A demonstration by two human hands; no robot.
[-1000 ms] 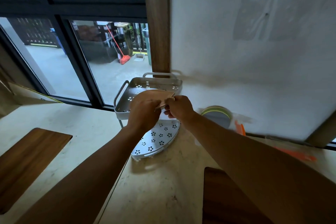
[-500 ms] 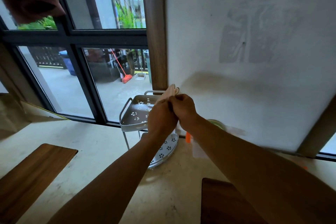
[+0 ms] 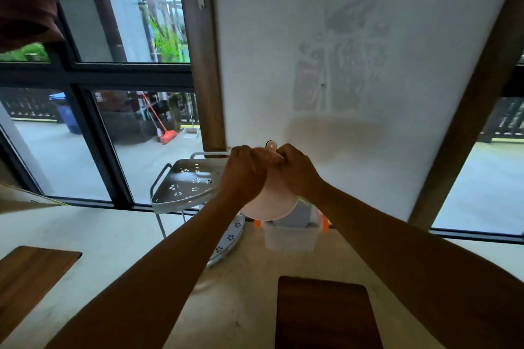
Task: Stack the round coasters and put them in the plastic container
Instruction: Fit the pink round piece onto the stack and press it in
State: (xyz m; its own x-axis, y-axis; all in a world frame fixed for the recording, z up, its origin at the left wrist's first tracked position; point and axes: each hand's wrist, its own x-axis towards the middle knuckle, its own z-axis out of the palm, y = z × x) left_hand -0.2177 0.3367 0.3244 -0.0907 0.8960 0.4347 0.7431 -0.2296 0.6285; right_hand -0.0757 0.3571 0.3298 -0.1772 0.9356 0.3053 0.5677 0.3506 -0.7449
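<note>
A pale pink round coaster (image 3: 270, 202) with a small hanging tab at its top hangs upright in the air, held between both hands. My left hand (image 3: 245, 176) grips its upper left edge and my right hand (image 3: 297, 171) grips its upper right edge. Directly below and behind it stands the clear plastic container (image 3: 289, 238) with orange clips on the pale stone counter. Grey and green coasters inside it are mostly hidden by the pink one.
A white two-tier corner rack (image 3: 184, 187) with flower-shaped holes stands left of the container. Dark wooden boards lie at the near left (image 3: 28, 278) and near centre (image 3: 326, 317). A white wall panel rises behind, and a window is at the left.
Both hands lifted the coaster off the rack's upper tier and brought it right, over the container. It has turned from flat to upright, facing me. The camera tilted upward.
</note>
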